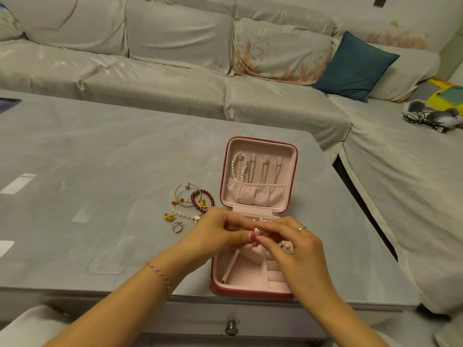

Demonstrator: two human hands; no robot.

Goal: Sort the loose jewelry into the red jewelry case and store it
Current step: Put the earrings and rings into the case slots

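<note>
The red jewelry case lies open on the grey table, pink inside. Its raised lid holds a pearl strand and thin chains on hooks above a pocket. My left hand and my right hand meet over the case's tray, and their fingertips pinch one small piece of jewelry, mostly hidden. Loose jewelry lies left of the case: a gold bangle, a dark red bead bracelet, a white bead bracelet with gold charms and a ring.
The table's near edge runs just in front of the case, with a drawer knob below it. A covered sofa with a teal cushion wraps around the far and right sides. A dark tablet lies at the table's far left.
</note>
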